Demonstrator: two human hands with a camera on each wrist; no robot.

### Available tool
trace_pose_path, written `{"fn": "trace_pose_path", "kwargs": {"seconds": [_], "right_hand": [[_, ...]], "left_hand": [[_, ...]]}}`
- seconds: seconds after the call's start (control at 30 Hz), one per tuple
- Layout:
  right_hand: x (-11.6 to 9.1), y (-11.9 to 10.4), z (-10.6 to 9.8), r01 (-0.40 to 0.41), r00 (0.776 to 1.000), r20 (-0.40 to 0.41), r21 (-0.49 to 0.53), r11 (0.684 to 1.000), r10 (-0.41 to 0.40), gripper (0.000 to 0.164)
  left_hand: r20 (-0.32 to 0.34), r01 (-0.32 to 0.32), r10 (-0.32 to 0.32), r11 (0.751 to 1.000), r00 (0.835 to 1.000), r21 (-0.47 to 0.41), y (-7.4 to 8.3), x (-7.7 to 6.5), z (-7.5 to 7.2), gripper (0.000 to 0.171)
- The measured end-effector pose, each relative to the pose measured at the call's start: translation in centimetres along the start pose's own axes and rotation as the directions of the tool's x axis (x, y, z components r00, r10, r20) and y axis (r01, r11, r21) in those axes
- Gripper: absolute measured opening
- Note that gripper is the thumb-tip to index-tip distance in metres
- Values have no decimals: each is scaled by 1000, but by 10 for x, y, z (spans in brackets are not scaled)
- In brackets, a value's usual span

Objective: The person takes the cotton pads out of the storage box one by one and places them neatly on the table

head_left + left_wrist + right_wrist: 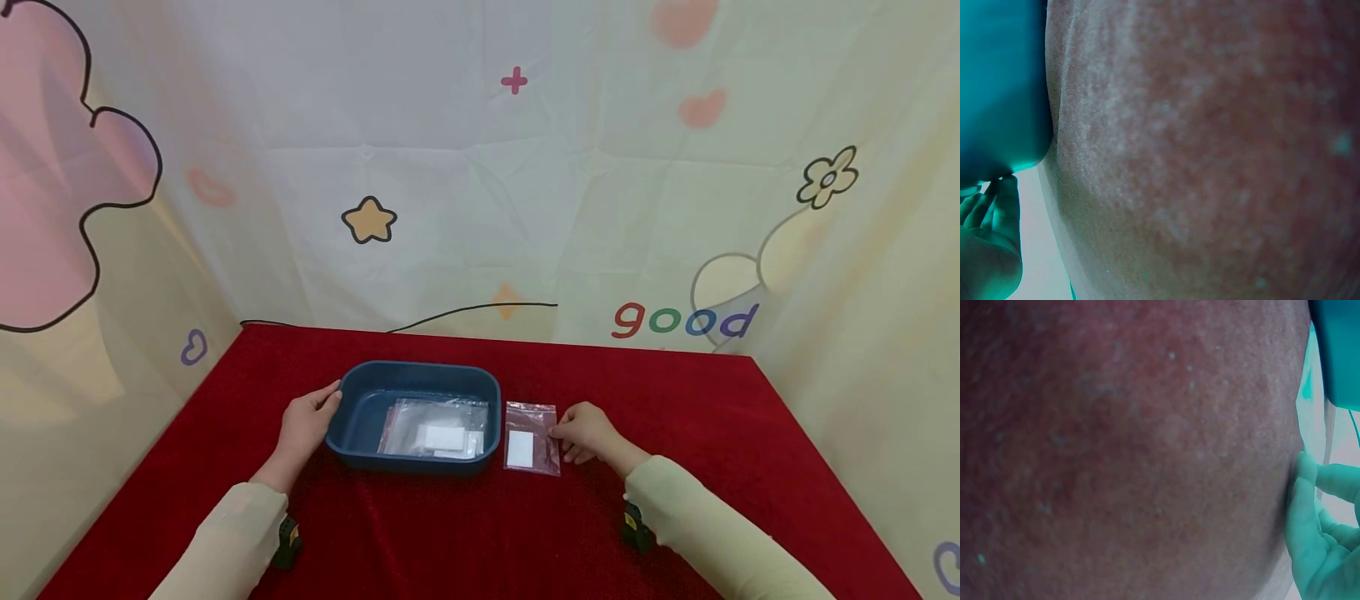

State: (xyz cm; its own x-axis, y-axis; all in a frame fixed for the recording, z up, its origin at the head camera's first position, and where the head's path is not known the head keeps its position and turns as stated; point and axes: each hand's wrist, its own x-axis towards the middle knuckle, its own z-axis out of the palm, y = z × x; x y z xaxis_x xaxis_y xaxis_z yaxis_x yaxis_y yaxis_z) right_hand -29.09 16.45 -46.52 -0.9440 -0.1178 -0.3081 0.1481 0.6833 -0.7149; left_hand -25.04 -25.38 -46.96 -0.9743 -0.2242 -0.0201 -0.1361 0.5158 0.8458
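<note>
at the left hand (302, 427) i see a smooth blue plastic tub (420, 379); the bag (541, 446) at the right hand (591, 432) is glossy clear plastic; below both, matt, fuzzy red cloth (450, 533).

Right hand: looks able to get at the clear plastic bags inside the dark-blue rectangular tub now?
Probably yes: nothing covers the open-topped tub or the bags inside. The right hand, at the edge of the clear zip bag alongside, would just have to clear the tub's side.

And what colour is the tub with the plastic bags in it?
The tub is dark blue; it shows best in the head view.
</note>
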Motion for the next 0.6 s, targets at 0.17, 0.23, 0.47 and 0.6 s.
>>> {"fn": "trace_pose_path", "kwargs": {"seconds": [0.17,0.23,0.47,0.6], "right_hand": [[1,0,1,16,1000,-12,-39,999,-16,19],[1,0,1,22,1000,-14,-52,998,-23,20],[-2,-2,-2,41,999,-11,-95,995,-42,21],[-3,-2,-5,39,999,8,-87,995,-39,20]], "left_hand": [[1,-1,1,1000,1000,6,0,1,0,46],[2,-3,3,1000,1000,9,0,1,0,46],[6,1,-1,1000,1000,-3,-1,1,0,46],[0,-4,4,1000,1000,1,-1,1,0,45]]}}
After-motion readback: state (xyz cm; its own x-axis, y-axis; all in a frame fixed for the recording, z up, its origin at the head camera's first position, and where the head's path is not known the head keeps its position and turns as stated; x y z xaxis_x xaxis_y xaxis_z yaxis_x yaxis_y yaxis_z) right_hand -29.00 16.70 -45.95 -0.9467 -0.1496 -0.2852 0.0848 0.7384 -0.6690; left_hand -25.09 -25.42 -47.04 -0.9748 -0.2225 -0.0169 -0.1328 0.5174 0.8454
